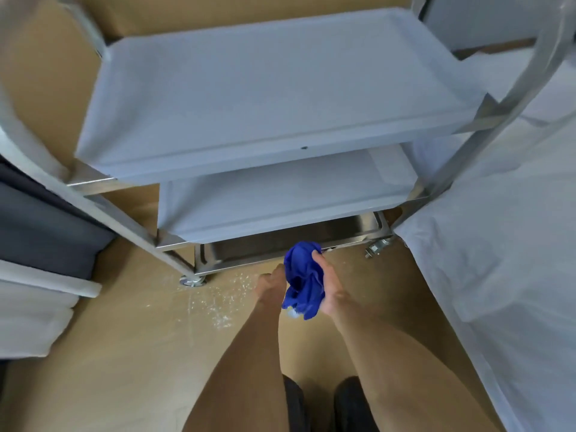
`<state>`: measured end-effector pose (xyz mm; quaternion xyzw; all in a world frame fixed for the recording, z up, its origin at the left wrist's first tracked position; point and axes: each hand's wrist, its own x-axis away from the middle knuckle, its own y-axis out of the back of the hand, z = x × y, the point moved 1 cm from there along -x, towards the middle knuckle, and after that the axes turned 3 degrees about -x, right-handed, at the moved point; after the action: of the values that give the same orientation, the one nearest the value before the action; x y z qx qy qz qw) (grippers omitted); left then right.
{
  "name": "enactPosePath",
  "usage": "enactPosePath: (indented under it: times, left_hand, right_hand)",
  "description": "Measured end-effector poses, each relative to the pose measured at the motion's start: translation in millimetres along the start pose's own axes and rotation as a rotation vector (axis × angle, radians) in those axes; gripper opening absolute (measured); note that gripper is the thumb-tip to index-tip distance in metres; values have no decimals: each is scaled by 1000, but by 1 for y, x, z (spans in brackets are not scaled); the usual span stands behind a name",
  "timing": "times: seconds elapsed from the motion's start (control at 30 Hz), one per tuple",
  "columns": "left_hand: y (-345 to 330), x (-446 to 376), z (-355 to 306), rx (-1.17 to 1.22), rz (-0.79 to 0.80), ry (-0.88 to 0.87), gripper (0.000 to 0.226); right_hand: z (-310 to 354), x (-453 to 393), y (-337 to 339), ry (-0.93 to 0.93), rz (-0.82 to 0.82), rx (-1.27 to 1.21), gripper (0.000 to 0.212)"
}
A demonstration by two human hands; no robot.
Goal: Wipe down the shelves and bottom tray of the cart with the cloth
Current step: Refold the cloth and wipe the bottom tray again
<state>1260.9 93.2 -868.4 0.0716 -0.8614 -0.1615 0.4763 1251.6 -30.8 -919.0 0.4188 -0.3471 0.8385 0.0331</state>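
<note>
Both hands bunch the blue cloth [301,280] low in front of the cart: right hand [327,285] wraps round it, left hand [270,283] presses its side, grip unclear. Cloth sits just before the steel bottom tray [280,241], not touching it. Best to fold a flat pad first, then sweep long strokes on the upper shelf [265,98], then the lower shelf [274,198].

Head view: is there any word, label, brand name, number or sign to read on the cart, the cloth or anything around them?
None: no readable text in this view.
The cart's grey shelves, steel bottom tray and frame carry no lettering.
The blue cloth, held between both hands, shows no tag or print.
</note>
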Motion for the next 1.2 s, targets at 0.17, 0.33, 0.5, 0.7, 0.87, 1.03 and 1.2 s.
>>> enactPosePath:
  times: [0.17,0.33,0.5,0.7,0.87,1.03,1.2]
  left_hand:
    - [22,78,-21,214,148,102,32]
    - [69,166,-47,245,131,192,26]
    - [115,232,-113,240,153,168,24]
    - [153,253,-232,223,121,64,39]
    - [164,263,-321,103,113,-112,24]
    - [170,279,-399,15,-34,-256,9]
    - [182,290,-466,-14,-120,-357,19]
  right_hand:
    - [24,82,-54,-15,-221,149,37]
    - [48,164,-107,-63,-272,197,57]
    - [100,238,-161,-164,-248,265,42]
    - [212,255,-236,-69,-328,370,29]
    - [289,249,-276,55,-233,376,30]
    - [363,239,-319,232,-304,642,11]
    - [413,242,-357,352,-202,1147,31]
